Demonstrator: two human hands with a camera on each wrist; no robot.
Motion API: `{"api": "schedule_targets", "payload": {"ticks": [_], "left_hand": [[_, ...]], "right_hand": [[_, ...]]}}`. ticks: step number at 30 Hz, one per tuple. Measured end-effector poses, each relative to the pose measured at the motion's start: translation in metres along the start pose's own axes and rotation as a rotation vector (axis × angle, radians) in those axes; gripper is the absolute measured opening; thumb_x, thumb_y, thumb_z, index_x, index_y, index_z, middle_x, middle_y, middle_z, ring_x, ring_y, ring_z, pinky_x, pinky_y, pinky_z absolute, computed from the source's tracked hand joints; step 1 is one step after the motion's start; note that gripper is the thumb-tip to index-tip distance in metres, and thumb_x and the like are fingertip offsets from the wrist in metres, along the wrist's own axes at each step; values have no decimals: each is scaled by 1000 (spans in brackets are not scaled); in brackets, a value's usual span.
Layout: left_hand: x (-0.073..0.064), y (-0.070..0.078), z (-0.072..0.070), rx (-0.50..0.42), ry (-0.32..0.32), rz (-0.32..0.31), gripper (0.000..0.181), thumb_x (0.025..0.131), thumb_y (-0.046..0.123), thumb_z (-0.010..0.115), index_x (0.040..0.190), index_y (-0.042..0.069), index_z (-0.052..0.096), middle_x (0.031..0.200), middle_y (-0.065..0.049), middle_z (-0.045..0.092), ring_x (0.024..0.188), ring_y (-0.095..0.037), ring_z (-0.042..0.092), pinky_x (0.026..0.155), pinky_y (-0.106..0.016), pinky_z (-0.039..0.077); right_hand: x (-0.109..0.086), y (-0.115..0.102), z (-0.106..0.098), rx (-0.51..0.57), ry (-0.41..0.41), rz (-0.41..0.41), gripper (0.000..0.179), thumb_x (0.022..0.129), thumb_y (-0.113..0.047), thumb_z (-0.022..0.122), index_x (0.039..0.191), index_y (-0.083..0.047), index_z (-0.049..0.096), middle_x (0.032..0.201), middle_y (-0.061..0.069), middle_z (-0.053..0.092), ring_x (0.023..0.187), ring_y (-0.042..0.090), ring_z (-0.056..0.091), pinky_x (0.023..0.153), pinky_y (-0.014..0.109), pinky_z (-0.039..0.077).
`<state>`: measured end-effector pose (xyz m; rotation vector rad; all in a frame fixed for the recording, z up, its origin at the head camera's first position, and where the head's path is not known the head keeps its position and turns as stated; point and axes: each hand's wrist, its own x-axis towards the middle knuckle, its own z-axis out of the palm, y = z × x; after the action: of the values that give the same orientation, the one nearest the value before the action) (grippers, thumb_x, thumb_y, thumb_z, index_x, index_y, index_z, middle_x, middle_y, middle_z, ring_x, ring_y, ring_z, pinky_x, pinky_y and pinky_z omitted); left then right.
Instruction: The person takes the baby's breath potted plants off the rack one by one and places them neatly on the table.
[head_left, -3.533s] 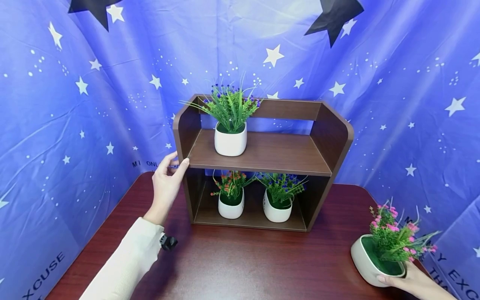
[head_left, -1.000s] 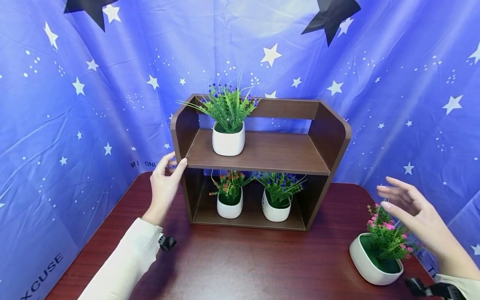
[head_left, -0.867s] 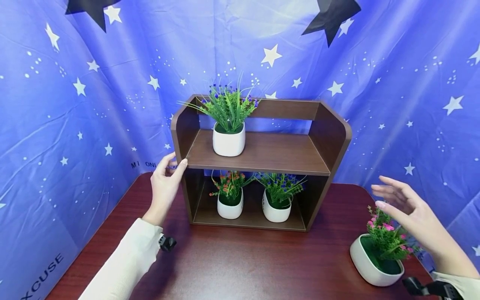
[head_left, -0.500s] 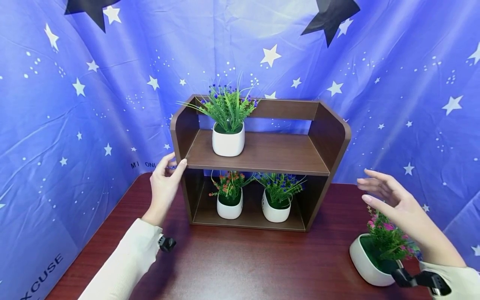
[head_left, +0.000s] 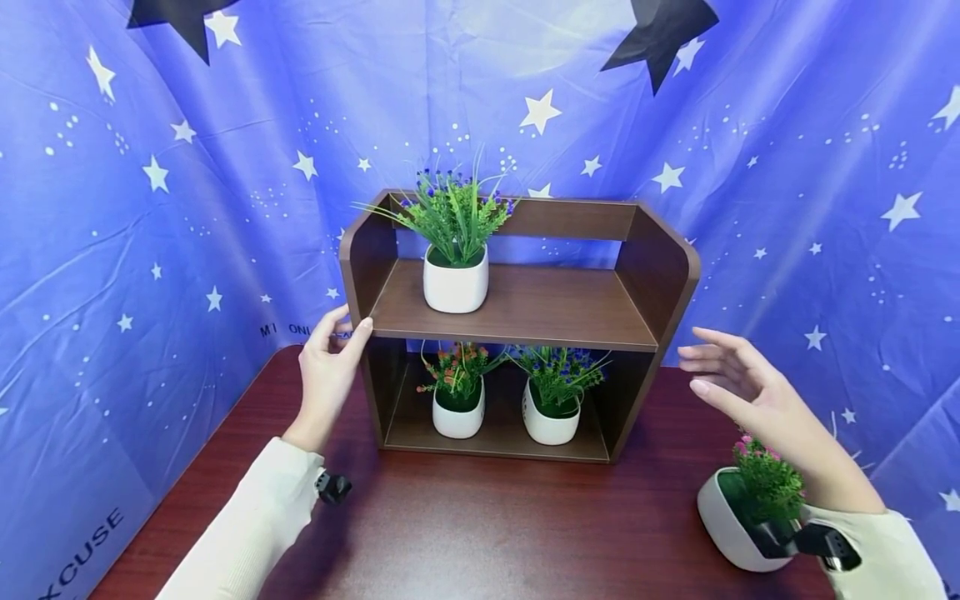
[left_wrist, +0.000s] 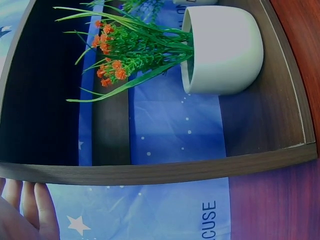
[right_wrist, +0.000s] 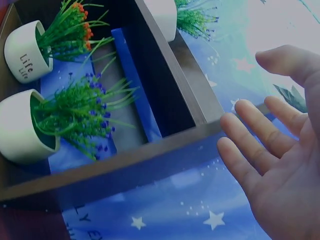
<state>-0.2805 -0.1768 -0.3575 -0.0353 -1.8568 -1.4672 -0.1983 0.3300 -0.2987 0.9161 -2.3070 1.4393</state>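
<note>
My left hand [head_left: 330,367] holds the left side panel of a brown two-tier shelf [head_left: 570,312], thumb on its front edge and fingers along the outer face. To the right of the shelf, my right hand [head_left: 750,396] is raised with fingers spread and nothing in it. Its fingertips are close to the right panel. A potted plant with pink flowers [head_left: 731,525] stands on the table under my right forearm, partly hidden by it. On the upper tier, towards the left, sits a white pot with blue-purple flowers [head_left: 456,287].
The lower tier holds an orange-flowered potted plant [head_left: 457,417] and a blue-flowered potted plant [head_left: 553,423] side by side. The shelf stands on a dark red table [head_left: 480,525]. Behind it hangs a blue curtain with white stars [head_left: 285,108].
My right hand let go of the pink-flowered plant's pot, rose above it and moved left towards the shelf's right panel. The left hand stays on the left panel.
</note>
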Motion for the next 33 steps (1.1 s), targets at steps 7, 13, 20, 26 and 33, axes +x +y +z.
{"api": "schedule_targets", "payload": {"ticks": [7, 13, 20, 26, 33], "left_hand": [[0, 0, 0, 4, 0, -2, 37, 89, 27, 78, 123, 14, 71, 96, -1, 68, 73, -5, 58, 65, -17, 46], [0, 0, 0, 5, 0, -7, 37, 89, 28, 78, 123, 14, 71, 96, -2, 68, 73, -6, 58, 65, -17, 47], [0, -1, 0, 16, -1, -8, 38, 89, 28, 78, 124, 14, 71, 97, -4, 69, 73, -7, 58, 65, -17, 46], [-1, 0, 0, 15, 0, -5, 38, 89, 28, 78, 123, 14, 71, 96, -3, 68, 74, -11, 58, 65, -17, 46], [-1, 1, 0, 6, 4, 1, 38, 89, 27, 78, 123, 14, 71, 96, -2, 68, 74, -8, 58, 65, -17, 46]], "right_hand": [[13, -2, 15, -21, -32, -9, 64, 95, 14, 55, 152, 0, 32, 135, 14, 55, 119, 12, 59, 94, 17, 47], [27, 0, 28, 22, -54, -23, 64, 95, 14, 56, 152, -1, 33, 134, 15, 54, 120, 14, 58, 95, 19, 47], [43, 2, 46, 71, -60, -38, 63, 95, 13, 56, 151, -6, 36, 133, 20, 54, 118, 17, 59, 96, 21, 47], [55, 1, 61, 81, -71, -47, 64, 95, 12, 57, 152, -7, 36, 134, 27, 50, 119, 19, 58, 96, 22, 47], [72, -3, 78, 126, -71, -42, 63, 96, 7, 59, 152, -9, 36, 137, 27, 48, 123, 21, 54, 100, 25, 46]]}}
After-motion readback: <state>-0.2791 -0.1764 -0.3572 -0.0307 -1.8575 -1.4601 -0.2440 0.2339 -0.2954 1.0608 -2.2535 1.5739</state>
